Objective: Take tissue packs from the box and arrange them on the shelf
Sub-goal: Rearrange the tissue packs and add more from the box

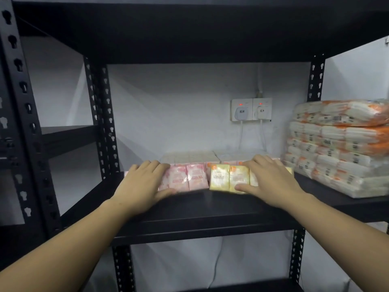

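On the black shelf (200,209) lies a pink tissue pack (185,178) with a yellow tissue pack (229,179) beside it on the right. My left hand (143,182) grips the pink pack's left end, fingers over its top and thumb along its front. The yellow pack's right end is covered by my right hand (271,182), with the thumb pressed on the front edge. Behind them a row of paler tissue packs (189,158) lines the back of the shelf. The box is out of view.
A tall stack of orange-and-white tissue bundles (341,148) fills the shelf's right side. Two wall sockets (251,109) with plugs and hanging cables sit on the wall behind. Black uprights (105,123) frame the bay, and another shelf unit (63,135) stands at left.
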Motion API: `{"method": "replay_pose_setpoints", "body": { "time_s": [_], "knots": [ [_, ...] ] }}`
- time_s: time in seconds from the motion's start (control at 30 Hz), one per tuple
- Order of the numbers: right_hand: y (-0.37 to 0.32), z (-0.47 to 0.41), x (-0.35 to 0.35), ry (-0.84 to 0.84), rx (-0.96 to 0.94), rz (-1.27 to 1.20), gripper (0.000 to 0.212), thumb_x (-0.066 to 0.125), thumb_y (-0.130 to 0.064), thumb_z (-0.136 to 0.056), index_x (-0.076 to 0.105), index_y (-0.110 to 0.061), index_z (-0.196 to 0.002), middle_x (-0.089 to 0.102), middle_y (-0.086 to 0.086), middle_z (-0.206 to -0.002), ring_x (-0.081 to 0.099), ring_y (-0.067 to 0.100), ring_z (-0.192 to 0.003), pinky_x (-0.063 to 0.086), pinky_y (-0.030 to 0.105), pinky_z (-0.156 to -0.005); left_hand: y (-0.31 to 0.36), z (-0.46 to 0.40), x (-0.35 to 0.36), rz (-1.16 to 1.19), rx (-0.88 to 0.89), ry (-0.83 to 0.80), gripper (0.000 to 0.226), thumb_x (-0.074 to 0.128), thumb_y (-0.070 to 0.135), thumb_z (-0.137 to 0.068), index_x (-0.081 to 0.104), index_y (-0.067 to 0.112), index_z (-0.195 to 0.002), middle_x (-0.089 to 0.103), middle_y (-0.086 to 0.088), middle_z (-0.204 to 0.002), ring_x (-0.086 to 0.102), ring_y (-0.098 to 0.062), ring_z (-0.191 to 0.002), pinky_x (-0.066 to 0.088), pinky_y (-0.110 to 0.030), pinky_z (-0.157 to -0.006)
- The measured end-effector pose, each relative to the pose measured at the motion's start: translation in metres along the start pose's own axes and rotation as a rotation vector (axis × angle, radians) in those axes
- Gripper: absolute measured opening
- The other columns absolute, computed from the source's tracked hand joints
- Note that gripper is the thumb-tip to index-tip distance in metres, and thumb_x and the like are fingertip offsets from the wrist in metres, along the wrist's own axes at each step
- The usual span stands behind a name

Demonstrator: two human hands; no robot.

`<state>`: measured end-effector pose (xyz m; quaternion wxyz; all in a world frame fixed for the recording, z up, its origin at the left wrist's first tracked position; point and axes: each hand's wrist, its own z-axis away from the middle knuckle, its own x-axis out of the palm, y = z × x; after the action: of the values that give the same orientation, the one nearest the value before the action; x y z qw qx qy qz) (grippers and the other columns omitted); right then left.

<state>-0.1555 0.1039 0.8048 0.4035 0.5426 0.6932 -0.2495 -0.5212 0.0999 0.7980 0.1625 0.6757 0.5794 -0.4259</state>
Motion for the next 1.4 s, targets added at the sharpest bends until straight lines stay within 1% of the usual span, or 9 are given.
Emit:
{"method": "replay_pose_setpoints", "body": {
  "time_s": [0.23,0.3,0.4,0.5,0.6,0.8,1.13,1.3,1.4],
  "knots": [
    [-0.008,0.014,0.008,0.05,0.017,-0.019,0.069,0.055,-0.081,-0.082,0.057,-0.033,-0.131,0.052,-0.011,-0.123,0.047,0.017,-0.119,0.035,0.038,-0.101,0.015,0.007,-0.003,0.147,-0.013,-0.024,0.068,0.056,0.082,-0.081,0.049,0.035,-0.129,0.054,0.013,-0.124,0.054,-0.011,-0.108,0.048,-0.033,-0.092],
    [-0.014,0.008,0.004,0.028,0.034,-0.036,0.079,0.051,-0.086,-0.08,0.053,-0.032,-0.138,0.052,-0.009,-0.129,0.047,0.018,-0.124,0.036,0.04,-0.107,0.022,0.001,-0.006,0.158,-0.036,-0.049,0.07,0.054,0.08,-0.084,0.048,0.033,-0.135,0.055,0.01,-0.131,0.056,-0.014,-0.114,0.047,-0.033,-0.092],
    [-0.023,-0.002,0.003,-0.054,0.063,-0.036,0.093,0.041,-0.091,-0.08,0.039,-0.035,-0.154,0.045,-0.006,-0.154,0.041,0.021,-0.141,0.034,0.044,-0.116,0.03,-0.011,-0.005,0.13,-0.083,-0.109,0.081,0.042,0.083,-0.088,0.037,0.035,-0.154,0.048,0.005,-0.153,0.051,-0.02,-0.134,0.043,-0.038,-0.106],
    [-0.021,-0.003,0.009,-0.124,0.032,0.032,0.096,0.036,-0.093,-0.079,0.032,-0.039,-0.158,0.038,-0.008,-0.163,0.037,0.022,-0.148,0.031,0.045,-0.118,0.036,-0.021,-0.002,0.083,-0.11,-0.176,0.082,0.032,0.083,-0.091,0.031,0.035,-0.157,0.049,0.003,-0.154,0.05,-0.023,-0.136,0.04,-0.04,-0.11],
    [-0.006,0.0,0.012,-0.131,-0.018,0.025,0.093,0.035,-0.094,-0.079,0.034,-0.042,-0.156,0.041,-0.011,-0.16,0.036,0.02,-0.146,0.026,0.045,-0.12,0.038,-0.022,0.005,0.056,-0.119,-0.163,0.078,0.03,0.083,-0.091,0.037,0.037,-0.154,0.054,0.005,-0.151,0.053,-0.023,-0.133,0.041,-0.04,-0.109],
    [0.034,-0.01,0.022,-0.117,0.007,0.019,0.093,0.034,-0.096,-0.074,0.038,-0.046,-0.153,0.042,-0.009,-0.131,0.039,0.018,-0.125,0.031,0.04,-0.106,0.041,-0.019,0.014,0.058,-0.149,-0.1,0.083,0.024,0.086,-0.085,0.046,0.039,-0.15,0.058,0.005,-0.148,0.059,-0.022,-0.129,0.045,-0.038,-0.105],
    [0.052,-0.038,0.04,-0.136,0.033,0.028,0.088,0.041,-0.092,-0.077,0.039,-0.045,-0.152,0.045,-0.006,-0.134,0.041,0.019,-0.128,0.034,0.041,-0.105,0.04,-0.019,0.017,0.064,-0.155,-0.111,0.089,0.022,0.089,-0.084,0.042,0.039,-0.154,0.054,0.005,-0.153,0.053,-0.02,-0.138,0.042,-0.039,-0.112],
    [0.049,-0.041,0.036,-0.154,0.053,0.025,0.092,0.046,-0.092,-0.076,0.038,-0.041,-0.153,0.047,-0.004,-0.137,0.042,0.021,-0.129,0.036,0.044,-0.108,0.042,-0.017,0.013,0.073,-0.157,-0.119,0.085,0.031,0.087,-0.088,0.039,0.037,-0.156,0.051,0.004,-0.156,0.05,-0.021,-0.14,0.04,-0.039,-0.114],
    [0.031,-0.034,0.029,-0.06,0.039,0.03,0.092,0.04,-0.093,-0.078,0.043,-0.038,-0.151,0.049,-0.004,-0.138,0.042,0.02,-0.131,0.034,0.044,-0.108,0.04,-0.017,0.008,0.127,-0.151,-0.178,0.089,0.023,0.088,-0.088,0.033,0.035,-0.159,0.043,0.003,-0.161,0.044,-0.022,-0.145,0.035,-0.041,-0.119]
  ]
}}
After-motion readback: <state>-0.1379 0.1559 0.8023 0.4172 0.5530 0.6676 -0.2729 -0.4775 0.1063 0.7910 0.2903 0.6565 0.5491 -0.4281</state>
